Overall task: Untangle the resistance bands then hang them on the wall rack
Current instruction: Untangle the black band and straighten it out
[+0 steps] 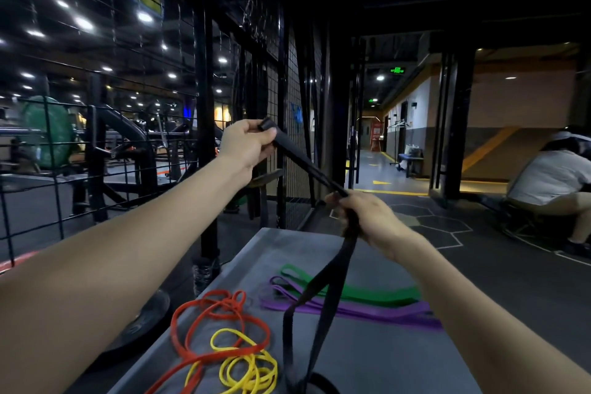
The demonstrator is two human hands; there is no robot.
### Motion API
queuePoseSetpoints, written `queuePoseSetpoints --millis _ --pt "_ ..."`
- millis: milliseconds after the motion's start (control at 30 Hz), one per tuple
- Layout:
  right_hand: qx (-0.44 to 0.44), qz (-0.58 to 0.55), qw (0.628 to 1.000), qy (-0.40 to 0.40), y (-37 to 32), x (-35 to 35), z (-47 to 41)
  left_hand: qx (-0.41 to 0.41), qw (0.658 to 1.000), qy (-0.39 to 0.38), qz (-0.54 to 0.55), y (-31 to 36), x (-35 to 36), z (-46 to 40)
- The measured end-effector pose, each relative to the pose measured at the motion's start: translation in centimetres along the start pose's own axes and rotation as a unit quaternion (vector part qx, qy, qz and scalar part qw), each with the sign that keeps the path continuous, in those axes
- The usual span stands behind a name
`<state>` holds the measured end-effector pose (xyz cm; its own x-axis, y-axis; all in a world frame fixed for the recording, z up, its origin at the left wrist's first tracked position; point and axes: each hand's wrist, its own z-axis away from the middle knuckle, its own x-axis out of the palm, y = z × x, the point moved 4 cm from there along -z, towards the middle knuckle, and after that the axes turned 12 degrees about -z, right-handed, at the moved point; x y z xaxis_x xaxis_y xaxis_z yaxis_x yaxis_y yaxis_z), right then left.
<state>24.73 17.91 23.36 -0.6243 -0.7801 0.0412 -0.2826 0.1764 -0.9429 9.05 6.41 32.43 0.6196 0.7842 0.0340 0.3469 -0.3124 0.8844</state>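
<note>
A wide black resistance band [305,166] is stretched taut between my two hands above the grey bench. My left hand [248,145] grips its upper end, raised near the wire mesh wall rack [287,99]. My right hand [367,219] grips the band lower down, and its loose loop hangs from there to the bench. On the bench lie a tangled red band [204,320] and yellow band [246,365], overlapping each other. A green band [367,293] and a purple band [351,310] lie flat side by side further back.
The grey bench [383,358] fills the lower middle. Black cage posts [204,105] and wire fencing stand to the left and ahead. A weight plate [144,320] lies on the floor at the bench's left. A person [550,182] crouches at the right.
</note>
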Motion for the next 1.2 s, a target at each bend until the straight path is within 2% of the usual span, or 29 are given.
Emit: queuePoseSetpoints --millis 67,133,167,233,300,500,633,700,833,900,967,1033,1067,1100,1133,1200 --pt "-0.003 -0.08 0.997 0.002 -1.8 -0.6 -0.5 -0.012 0.999 -0.003 0.033 0.0 -0.3 -0.1" --pt "-0.033 -0.059 0.998 -0.019 -3.5 -1.2 -1.1 -0.021 0.997 0.003 0.072 0.3 -0.5 -0.4" --pt "-0.056 0.029 0.997 -0.033 -4.2 -1.5 -1.2 -0.021 0.996 0.009 0.087 0.6 -0.6 -0.5" --pt "-0.09 0.252 0.962 -0.051 -4.5 -1.7 -1.1 -0.015 0.994 0.027 0.107 1.3 -1.1 -0.6" --pt "-0.077 0.317 0.944 -0.054 -3.3 -1.9 -0.9 -0.014 0.992 0.048 0.116 1.9 -1.8 -0.8" --pt "-0.012 0.279 0.958 -0.069 1.7 -3.5 0.1 -0.054 0.983 0.13 0.119 0.5 -5.0 -1.1" --pt "0.065 0.15 0.986 -0.034 3.3 -5.3 0.6 -0.075 0.975 0.172 0.117 -0.8 -7.1 -1.2" --pt "0.054 0.073 0.996 0.002 3.0 -5.9 0.6 -0.089 0.973 0.179 0.115 -1.8 -7.8 -1.2" --pt "-0.031 -0.042 0.998 0.036 1.3 -6.4 0.3 -0.151 0.967 0.183 0.087 -5.9 -8.7 -1.4" --pt "-0.044 -0.04 0.997 0.049 0.8 -6.5 0.1 -0.222 0.962 0.153 0.044 -9.4 -8.5 -1.0" --pt "-0.045 -0.001 0.998 0.053 0.4 -6.4 0.0 -0.272 0.952 0.083 -0.109 -12.4 -8.0 0.3" --pt "-0.038 0.034 0.998 0.032 0.0 -5.9 0.0 -0.243 0.9 -0.007 -0.361 -14.2 -7.2 1.2" --pt "-0.034 0.053 0.998 0.018 -0.2 -5.4 0.0 -0.191 0.875 -0.032 -0.444 -14.0 -6.3 1.6" --pt "-0.031 0.077 0.997 0.004 -0.3 -4.9 0.0 -0.128 0.879 -0.055 -0.456 -13.2 -4.7 2.2" --pt "-0.028 0.099 0.995 -0.009 -0.3 -4.2 0.0 -0.066 0.903 -0.082 -0.416 -11.9 -2.7 3.2" --pt "-0.023 0.12 0.992 -0.038 -0.3 -2.8 -0.1 0.006 0.951 -0.154 -0.268 -9.1 1.6 5.3"
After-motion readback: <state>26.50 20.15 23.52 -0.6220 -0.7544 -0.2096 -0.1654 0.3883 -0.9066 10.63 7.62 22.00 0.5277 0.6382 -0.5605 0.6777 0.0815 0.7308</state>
